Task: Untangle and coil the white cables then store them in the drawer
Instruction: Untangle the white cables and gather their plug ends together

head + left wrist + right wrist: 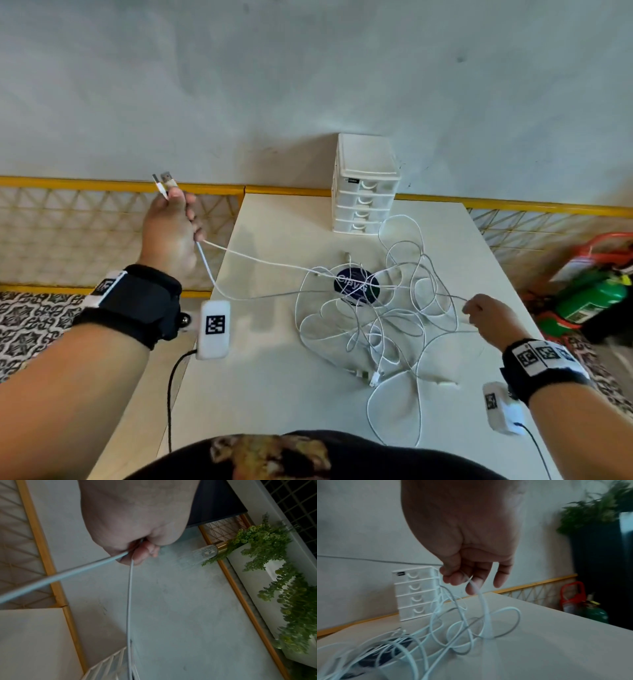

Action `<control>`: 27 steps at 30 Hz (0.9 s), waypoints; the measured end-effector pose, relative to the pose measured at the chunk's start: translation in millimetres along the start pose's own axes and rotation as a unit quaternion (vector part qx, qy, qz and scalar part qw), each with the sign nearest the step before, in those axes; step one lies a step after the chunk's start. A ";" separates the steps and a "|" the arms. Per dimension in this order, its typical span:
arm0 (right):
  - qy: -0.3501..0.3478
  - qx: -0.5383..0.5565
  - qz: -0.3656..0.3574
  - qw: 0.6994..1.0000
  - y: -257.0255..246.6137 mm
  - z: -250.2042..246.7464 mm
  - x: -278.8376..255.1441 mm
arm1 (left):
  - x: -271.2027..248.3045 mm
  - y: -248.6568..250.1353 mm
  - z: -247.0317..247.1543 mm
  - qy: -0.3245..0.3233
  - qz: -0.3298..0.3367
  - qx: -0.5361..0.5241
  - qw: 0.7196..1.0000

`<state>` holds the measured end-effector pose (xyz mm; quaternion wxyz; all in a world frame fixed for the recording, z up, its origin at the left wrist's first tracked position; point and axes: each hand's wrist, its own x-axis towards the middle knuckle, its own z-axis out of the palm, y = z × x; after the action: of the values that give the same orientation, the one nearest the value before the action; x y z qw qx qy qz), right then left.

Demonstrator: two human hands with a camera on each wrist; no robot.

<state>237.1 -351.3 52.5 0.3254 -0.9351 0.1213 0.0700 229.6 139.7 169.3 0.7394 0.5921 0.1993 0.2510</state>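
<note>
A tangle of white cables (380, 318) lies in loose loops on the pale table (274, 383), over a dark round sticker (356, 286). My left hand (171, 226) is raised off the table's left edge and grips two cable ends; their USB plugs (163, 180) stick up above the fist, and two strands (129, 595) run from it to the pile. My right hand (483, 317) hovers at the pile's right side and pinches a cable strand (481, 599) between its fingertips. A small white drawer unit (363, 185) with several shut drawers stands at the table's back edge (416, 595).
A grey wall rises behind the table, with a yellow-framed lattice rail (85, 212) along it. A green cylinder with an orange handle (589, 298) stands on the floor to the right. Plants (274, 574) hang nearby. Patterned floor lies at the left.
</note>
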 end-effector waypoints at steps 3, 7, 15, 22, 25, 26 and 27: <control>0.054 -0.042 0.055 0.996 19.3 -14.5 12.0 | 10.2 -1.5 -4.4 0.006 0.000 0.024 1.000; -0.152 -0.141 0.093 0.974 18.1 -14.9 18.2 | 1.8 -16.8 18.0 -0.033 -0.031 0.053 0.998; 0.055 -0.130 -0.071 0.987 -59.0 41.7 50.9 | -35.7 -59.2 58.4 -0.160 -0.088 0.088 0.979; -0.092 -0.136 -0.087 0.983 -125.0 119.8 89.2 | -33.4 -85.6 58.3 -0.179 -0.121 0.101 0.971; -0.134 -0.167 -0.045 0.976 -135.2 151.9 110.3 | -25.0 -97.9 56.6 -0.182 -0.128 0.100 0.970; -0.135 -0.178 -0.032 0.974 -136.8 162.4 117.7 | -20.9 -102.5 56.4 -0.183 -0.134 0.101 0.969; -0.133 -0.190 -0.015 0.972 -136.9 171.0 122.6 | -19.1 -105.4 55.7 -0.187 -0.139 0.105 0.967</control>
<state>383.3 -162.6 -25.3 0.1557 -0.9639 0.0469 0.2108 261.6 66.7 78.6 0.7247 0.6694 0.1633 0.0085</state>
